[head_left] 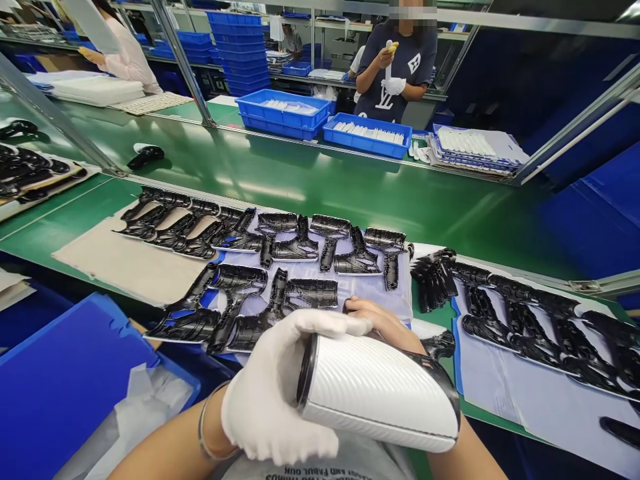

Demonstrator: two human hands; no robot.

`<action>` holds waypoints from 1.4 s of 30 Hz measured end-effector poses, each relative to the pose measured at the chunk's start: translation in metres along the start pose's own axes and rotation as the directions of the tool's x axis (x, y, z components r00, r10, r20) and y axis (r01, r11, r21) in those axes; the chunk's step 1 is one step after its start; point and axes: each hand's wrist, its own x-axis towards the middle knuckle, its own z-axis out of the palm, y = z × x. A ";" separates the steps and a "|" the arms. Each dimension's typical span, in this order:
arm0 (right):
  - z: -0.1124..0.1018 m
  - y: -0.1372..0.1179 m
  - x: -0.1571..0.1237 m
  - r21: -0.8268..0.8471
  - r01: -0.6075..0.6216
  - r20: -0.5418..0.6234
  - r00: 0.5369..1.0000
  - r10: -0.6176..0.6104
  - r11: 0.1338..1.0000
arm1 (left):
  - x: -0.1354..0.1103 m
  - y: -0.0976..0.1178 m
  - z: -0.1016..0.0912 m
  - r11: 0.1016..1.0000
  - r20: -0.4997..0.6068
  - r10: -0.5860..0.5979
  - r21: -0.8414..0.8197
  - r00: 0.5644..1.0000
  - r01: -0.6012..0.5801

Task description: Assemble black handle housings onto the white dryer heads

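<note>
A hair dryer housing with a white ribbed shell and black edges is held up close in front of me. My left hand, in a white glove, is closed around its round black-rimmed end, thumb and fingers on opposite sides. My right hand, bare, is closed on the far side of the housing; the shell hides part of its grip. Beyond my hands, black housing halves lie with their inner sides up on a pale purple sheet. Another white and black piece lies just right of my right hand.
More black halves lie on a sheet at right and on cardboard at left. Black handle parts are piled between. Metal posts frame the green conveyor. Across it, a person stands behind blue bins.
</note>
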 end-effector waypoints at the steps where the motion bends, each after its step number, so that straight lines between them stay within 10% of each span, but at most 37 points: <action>1: 0.000 0.000 0.000 -0.051 0.043 -0.008 0.999 -0.043 0.998 | 0.000 0.000 0.000 1.000 -0.001 -0.001 0.009 1.000 0.001; 17: -0.006 0.000 0.010 -0.557 0.370 -0.122 0.849 -0.513 0.744 | -0.006 0.007 -0.002 0.995 0.059 -0.031 0.096 0.998 0.025; 32: -0.009 -0.051 -0.006 -0.786 0.418 -0.156 0.579 -0.800 0.455 | -0.024 0.015 -0.012 0.999 0.170 -0.028 0.049 0.985 0.020; 42: -0.001 -0.061 -0.006 -0.892 0.394 -0.099 0.309 -0.946 0.222 | -0.035 0.023 -0.013 0.997 0.148 -0.076 -0.005 0.986 0.078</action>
